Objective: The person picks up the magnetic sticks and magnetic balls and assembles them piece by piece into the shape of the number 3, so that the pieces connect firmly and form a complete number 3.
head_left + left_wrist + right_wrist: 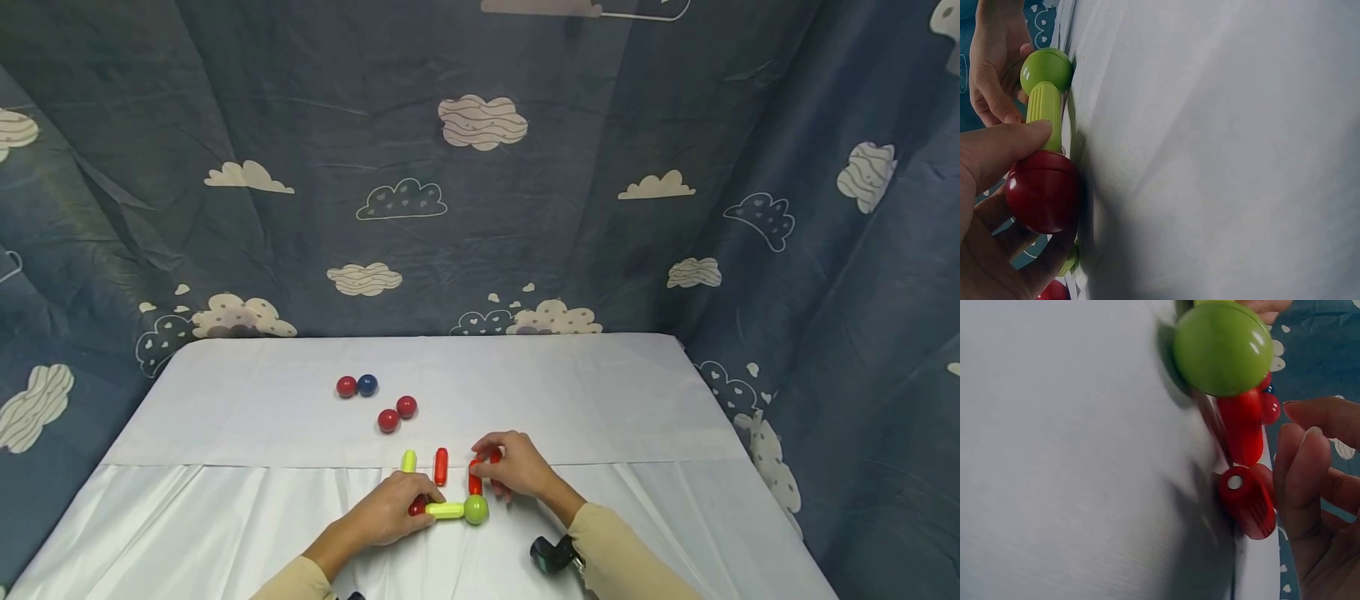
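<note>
My left hand (390, 506) grips a dark red ball (1044, 194), its thumb lying on the ribbed yellow-green stick (1046, 112) joined to it. At that stick's other end sits a green ball (476, 509). A red stick (1241, 428) runs from the green ball away from me. My right hand (521, 467) is beside it, thumb and index fingertips apart around its far end. A second red stick (1247, 503), pale round end showing, is held by the curled lower fingers of the right hand. Another yellow-green stick (408, 461) extends beyond the left hand, which hides its near end.
A loose red stick (441, 467) lies between the hands. Farther back are a red ball (347, 387) beside a blue ball (367, 385), and two more red balls (388, 421) close together. White cloth (600, 400) covers the table; a cloud-patterned curtain (555, 242) hangs behind.
</note>
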A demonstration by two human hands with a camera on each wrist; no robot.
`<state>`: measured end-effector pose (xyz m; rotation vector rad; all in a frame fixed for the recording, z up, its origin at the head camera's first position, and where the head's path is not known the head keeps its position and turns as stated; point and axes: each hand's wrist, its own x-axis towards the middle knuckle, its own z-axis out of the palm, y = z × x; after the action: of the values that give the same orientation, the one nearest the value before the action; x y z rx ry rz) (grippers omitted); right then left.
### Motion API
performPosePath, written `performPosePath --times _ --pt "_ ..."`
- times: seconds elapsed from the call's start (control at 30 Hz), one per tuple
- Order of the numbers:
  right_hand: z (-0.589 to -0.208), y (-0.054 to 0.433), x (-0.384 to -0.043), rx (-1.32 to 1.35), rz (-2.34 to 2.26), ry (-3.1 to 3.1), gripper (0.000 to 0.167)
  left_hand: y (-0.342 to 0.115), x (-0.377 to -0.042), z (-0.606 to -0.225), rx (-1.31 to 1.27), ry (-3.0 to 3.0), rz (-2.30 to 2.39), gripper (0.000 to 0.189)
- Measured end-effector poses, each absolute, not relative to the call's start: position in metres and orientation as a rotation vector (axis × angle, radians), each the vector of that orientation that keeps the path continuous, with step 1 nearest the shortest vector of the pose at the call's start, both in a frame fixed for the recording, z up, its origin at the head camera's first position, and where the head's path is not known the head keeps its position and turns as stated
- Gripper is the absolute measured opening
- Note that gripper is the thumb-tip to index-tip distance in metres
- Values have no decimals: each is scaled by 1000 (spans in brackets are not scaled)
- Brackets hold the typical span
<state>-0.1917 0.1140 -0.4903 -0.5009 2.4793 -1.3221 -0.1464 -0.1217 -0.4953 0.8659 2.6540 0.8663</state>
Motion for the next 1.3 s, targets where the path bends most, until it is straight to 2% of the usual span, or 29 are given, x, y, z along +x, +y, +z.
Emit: performPosePath --times 0.53,1.3 --pt "-470 103 -232 -476 -1290 2496 29 -122 -146 -495 856 2648 876 18" --pt "-463 34 -299 -683 -1114 2467 41 -122 -146 -494 872 2640 887 17"
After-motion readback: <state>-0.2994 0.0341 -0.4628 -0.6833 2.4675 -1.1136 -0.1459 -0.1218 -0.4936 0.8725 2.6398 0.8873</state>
